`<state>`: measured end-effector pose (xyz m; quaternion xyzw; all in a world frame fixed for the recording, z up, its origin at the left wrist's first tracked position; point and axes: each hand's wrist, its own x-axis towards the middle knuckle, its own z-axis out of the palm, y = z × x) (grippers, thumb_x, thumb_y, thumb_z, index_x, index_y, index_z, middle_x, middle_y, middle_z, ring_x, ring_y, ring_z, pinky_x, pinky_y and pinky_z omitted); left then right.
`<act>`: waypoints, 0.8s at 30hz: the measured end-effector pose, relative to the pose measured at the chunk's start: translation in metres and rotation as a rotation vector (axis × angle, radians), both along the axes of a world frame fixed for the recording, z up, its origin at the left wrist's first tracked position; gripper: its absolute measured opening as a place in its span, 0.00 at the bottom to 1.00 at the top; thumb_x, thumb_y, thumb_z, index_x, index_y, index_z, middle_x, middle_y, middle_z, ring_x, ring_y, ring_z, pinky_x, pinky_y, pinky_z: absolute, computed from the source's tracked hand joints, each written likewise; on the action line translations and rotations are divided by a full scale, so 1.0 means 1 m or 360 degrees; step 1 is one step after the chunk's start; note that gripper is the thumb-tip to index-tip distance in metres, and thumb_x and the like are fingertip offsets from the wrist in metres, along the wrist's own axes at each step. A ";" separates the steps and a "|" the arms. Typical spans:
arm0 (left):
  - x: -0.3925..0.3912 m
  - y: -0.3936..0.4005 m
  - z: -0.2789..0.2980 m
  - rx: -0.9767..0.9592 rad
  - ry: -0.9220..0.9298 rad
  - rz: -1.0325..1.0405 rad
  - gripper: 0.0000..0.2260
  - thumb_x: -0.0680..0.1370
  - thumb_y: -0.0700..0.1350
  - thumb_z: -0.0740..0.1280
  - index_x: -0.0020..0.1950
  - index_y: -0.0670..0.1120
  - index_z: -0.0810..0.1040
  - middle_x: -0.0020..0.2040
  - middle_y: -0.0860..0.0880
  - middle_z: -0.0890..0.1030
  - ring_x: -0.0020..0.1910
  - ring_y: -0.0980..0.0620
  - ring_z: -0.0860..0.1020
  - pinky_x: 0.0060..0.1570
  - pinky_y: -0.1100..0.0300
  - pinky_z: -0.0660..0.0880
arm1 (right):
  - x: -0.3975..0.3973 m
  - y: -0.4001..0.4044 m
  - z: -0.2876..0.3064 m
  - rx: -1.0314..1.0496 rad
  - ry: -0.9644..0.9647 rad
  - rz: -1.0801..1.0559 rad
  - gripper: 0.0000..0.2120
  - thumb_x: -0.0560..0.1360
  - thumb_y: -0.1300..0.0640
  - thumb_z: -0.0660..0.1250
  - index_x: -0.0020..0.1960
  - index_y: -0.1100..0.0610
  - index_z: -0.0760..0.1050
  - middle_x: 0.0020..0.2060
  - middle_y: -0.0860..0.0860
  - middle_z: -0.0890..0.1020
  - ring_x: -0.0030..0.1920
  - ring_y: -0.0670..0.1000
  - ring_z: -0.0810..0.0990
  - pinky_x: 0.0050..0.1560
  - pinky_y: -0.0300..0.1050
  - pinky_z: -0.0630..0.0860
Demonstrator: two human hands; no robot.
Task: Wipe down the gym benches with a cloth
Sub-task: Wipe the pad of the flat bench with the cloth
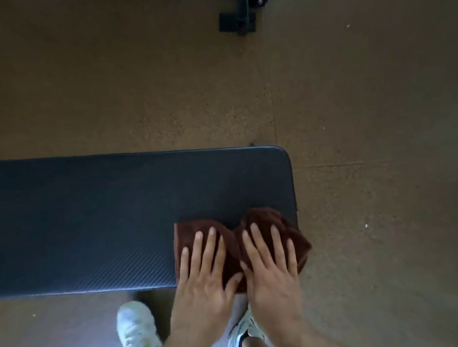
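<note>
the table (84, 218) pad stretches bare to the left of the brown cloth (230, 247), open for a sweep along its length. the cloth overhangs the pad's right end and near edge, pinned flat under the left grip (202, 273) and right grip (270, 268). two white sneakers (137, 332) stand just beside the near edge. a black equipment frame (240, 9) sits well apart on the brown floor (370, 100).
</note>
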<state>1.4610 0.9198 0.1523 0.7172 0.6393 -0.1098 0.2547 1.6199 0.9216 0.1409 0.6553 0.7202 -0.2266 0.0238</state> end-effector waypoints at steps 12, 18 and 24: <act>-0.072 0.165 -0.015 0.0207 0.0082 0.0017 0.33 0.84 0.65 0.43 0.84 0.50 0.40 0.84 0.50 0.38 0.82 0.49 0.35 0.81 0.47 0.36 | -0.077 0.174 -0.007 0.0059 -0.0006 -0.0146 0.28 0.87 0.41 0.46 0.85 0.44 0.49 0.85 0.44 0.49 0.85 0.55 0.39 0.82 0.60 0.35; -0.120 0.019 -0.012 0.0268 -0.0023 -0.0134 0.33 0.84 0.62 0.51 0.83 0.43 0.56 0.85 0.45 0.52 0.84 0.44 0.50 0.81 0.42 0.52 | -0.114 0.011 -0.002 0.0063 0.0058 -0.0072 0.26 0.87 0.44 0.54 0.84 0.45 0.58 0.84 0.42 0.57 0.85 0.53 0.48 0.82 0.61 0.49; -0.178 0.034 -0.009 0.0255 -0.0017 0.0121 0.31 0.83 0.60 0.52 0.82 0.44 0.60 0.84 0.45 0.56 0.83 0.43 0.52 0.81 0.44 0.49 | -0.178 0.065 0.003 0.0065 0.0009 0.0243 0.26 0.86 0.42 0.52 0.83 0.44 0.61 0.83 0.43 0.62 0.85 0.56 0.53 0.81 0.62 0.54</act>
